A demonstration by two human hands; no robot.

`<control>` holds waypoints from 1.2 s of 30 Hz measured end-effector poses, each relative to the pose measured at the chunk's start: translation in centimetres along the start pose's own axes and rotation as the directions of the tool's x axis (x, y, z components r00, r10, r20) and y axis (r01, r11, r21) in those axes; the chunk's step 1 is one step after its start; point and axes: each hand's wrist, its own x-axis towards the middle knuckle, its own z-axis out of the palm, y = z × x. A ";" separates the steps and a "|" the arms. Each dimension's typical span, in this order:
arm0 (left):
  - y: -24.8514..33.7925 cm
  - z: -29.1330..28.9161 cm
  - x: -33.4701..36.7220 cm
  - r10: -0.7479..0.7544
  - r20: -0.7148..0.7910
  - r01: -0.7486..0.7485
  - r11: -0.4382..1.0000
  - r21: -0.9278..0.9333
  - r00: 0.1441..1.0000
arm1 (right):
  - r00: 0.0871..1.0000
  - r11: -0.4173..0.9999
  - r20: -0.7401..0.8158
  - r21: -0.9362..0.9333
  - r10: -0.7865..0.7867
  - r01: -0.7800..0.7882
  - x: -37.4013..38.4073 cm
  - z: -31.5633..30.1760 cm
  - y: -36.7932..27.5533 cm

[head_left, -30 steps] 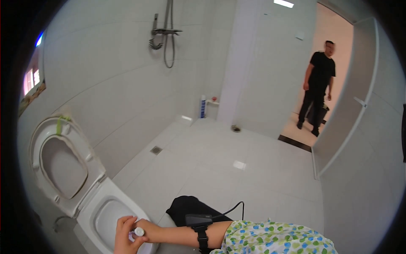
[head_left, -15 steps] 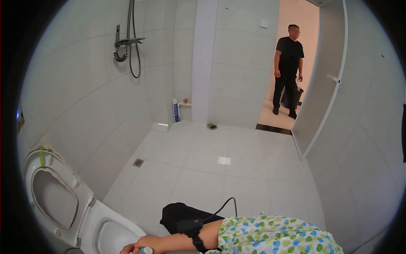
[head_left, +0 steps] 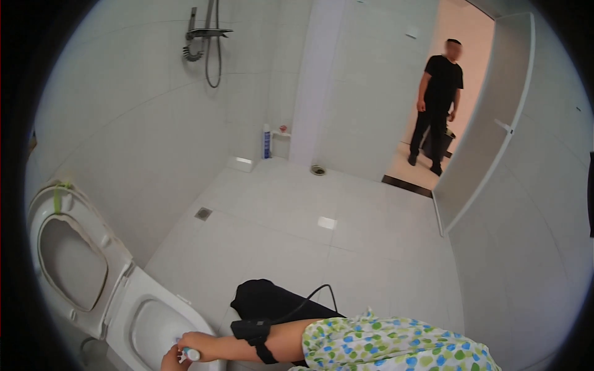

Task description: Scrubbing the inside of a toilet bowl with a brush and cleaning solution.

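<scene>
My right hand reaches over the front of the open toilet bowl. Its fingers are closed around a small white-capped bottle, whose round end faces up toward me and whose kind I cannot make out. Close against it, my left hand shows at the lower edge with curled fingers that also seem to grip the bottle. Most of the left hand and its arm are out of view. A black device is strapped around my right forearm, below a sleeve with green and blue spots.
The toilet lid and seat stand raised at the left. A floor drain lies beyond the bowl. A blue-and-white spray can stands in the far corner, under a shower fixture. A person in black stands in the doorway beside the open door.
The view has tilted and shifted down. Both hands now show more fully over the bowl, with the white-capped bottle between them. The person in the doorway stays there.
</scene>
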 end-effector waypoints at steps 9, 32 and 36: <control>1.3 0.5 0.7 0.019 0.033 -0.019 1.000 -0.008 0.999 | 0.990 0.984 -0.080 0.122 -0.120 0.129 1.2 -1.8 -1.1; -4.2 1.5 -3.6 -0.026 -0.178 0.026 1.000 -0.006 0.984 | 0.940 0.930 0.162 0.168 0.300 -0.326 1.2 -18.1 -18.4; -2.3 -0.1 -4.2 -0.076 -0.221 0.061 0.995 -0.073 0.972 | 0.902 0.838 0.139 0.334 0.408 -0.431 1.4 -16.2 -16.2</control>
